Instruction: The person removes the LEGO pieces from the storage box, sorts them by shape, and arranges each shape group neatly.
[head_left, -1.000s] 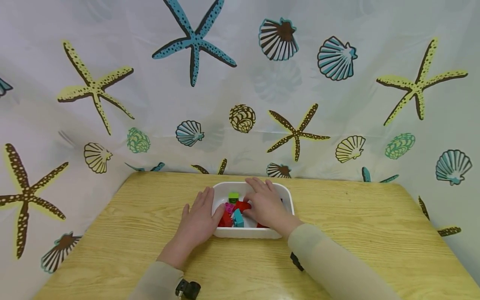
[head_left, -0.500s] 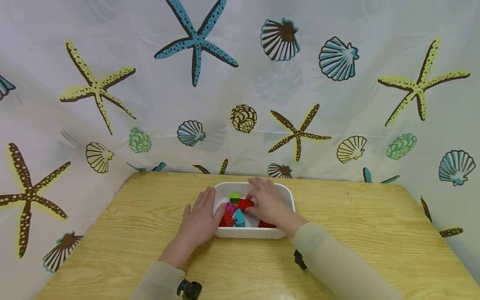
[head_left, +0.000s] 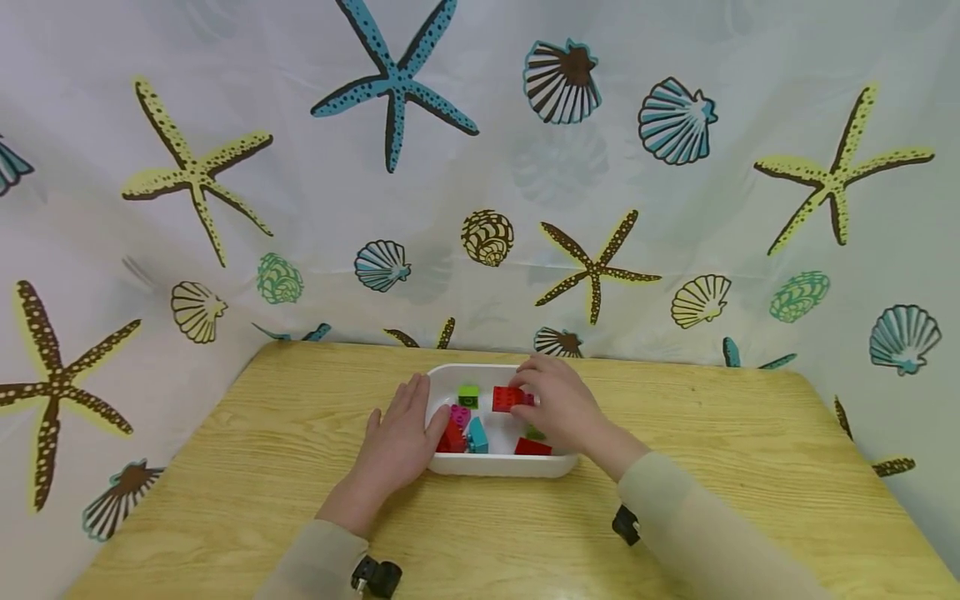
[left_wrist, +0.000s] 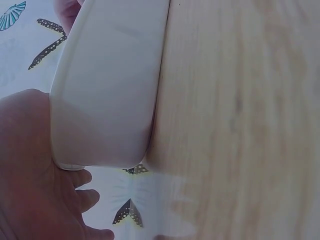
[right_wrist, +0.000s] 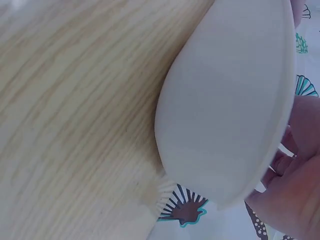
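A white tray (head_left: 501, 467) holds several toy building bricks. My right hand (head_left: 558, 404) is over the tray's right part, pinching a red brick (head_left: 506, 399) whose studs face the camera. A bit of magenta brick (head_left: 529, 400) shows between its fingers; whether it is joined to the red one I cannot tell. My left hand (head_left: 397, 433) rests on the tray's left end, fingers straight along the outside and thumb over the rim. Near that thumb are a red brick (head_left: 452, 439), a blue brick (head_left: 477, 437) and a magenta brick (head_left: 460, 416). The wrist views hide the tray's inside.
A green brick (head_left: 468, 397) stands near the tray's back wall. Another red brick (head_left: 533, 447) lies by the front wall, with a green piece (head_left: 535, 432) partly under my right hand. The wooden table (head_left: 712, 450) meets a patterned curtain (head_left: 450, 300) behind.
My right hand has moved right and slightly up with the red brick, which now shows its studs. The green piece below it has come into view. My left hand stays in place.
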